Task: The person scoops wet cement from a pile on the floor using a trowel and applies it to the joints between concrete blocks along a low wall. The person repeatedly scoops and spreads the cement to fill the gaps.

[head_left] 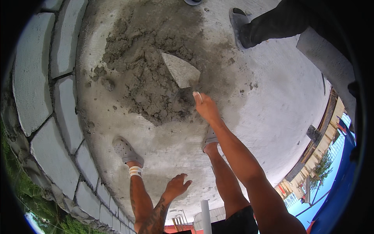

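- While a grey block wall point(33, 74) curves along the left, a mound of wet mortar point(144, 91) lies near it on the concrete floor point(272, 117).
- Left hand point(178, 188): between the person's legs point(228, 185), loosely spread.
- Trowel point(181, 71): pointed blade over the mortar, tip toward the upper left; contact is hard to tell.
- Right hand point(207, 108): closed around the trowel's handle.
- Co-worker's leg point(278, 25): dark-trousered, its shoe point(236, 24) planted on the floor.

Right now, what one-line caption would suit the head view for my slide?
Right hand holding a trowel at a grey mortar heap, left hand empty.
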Demonstrator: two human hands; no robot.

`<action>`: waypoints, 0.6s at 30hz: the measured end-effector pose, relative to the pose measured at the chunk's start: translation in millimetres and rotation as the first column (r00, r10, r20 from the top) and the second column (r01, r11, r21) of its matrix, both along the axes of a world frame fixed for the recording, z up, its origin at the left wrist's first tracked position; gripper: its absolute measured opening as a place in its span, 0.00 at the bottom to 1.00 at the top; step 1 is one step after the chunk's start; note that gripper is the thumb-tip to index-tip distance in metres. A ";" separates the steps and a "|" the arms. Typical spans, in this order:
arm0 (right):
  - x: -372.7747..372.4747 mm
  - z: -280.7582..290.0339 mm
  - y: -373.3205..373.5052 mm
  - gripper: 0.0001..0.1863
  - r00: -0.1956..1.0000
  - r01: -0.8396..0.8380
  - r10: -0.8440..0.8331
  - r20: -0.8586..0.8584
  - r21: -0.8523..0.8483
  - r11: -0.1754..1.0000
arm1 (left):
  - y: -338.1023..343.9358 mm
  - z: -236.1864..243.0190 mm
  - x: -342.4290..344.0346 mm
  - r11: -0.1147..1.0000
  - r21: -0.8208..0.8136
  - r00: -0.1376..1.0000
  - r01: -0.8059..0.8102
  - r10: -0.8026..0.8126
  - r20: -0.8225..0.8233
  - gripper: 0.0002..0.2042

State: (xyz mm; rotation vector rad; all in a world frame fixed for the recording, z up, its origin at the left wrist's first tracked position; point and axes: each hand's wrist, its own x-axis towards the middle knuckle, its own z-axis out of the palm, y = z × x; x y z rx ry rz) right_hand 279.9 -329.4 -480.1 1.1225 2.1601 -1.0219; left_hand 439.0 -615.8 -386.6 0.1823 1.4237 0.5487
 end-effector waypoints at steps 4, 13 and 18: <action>56.5 -5.5 18.0 0.26 0.997 0.044 -0.042 -0.065 0.036 0.998 | -2.9 3.2 -7.0 0.999 -0.032 1.000 -0.012 0.012 0.008 0.25; 90.8 -52.0 47.9 0.32 0.991 0.094 -0.100 0.088 0.062 0.994 | 1.5 16.6 -19.1 0.998 0.070 1.000 -0.003 0.001 0.022 0.27; 2.7 -92.1 25.9 0.34 0.996 0.062 -0.055 0.067 -0.097 0.993 | -2.1 12.1 -18.2 1.000 0.013 0.998 -0.010 0.011 -0.055 0.25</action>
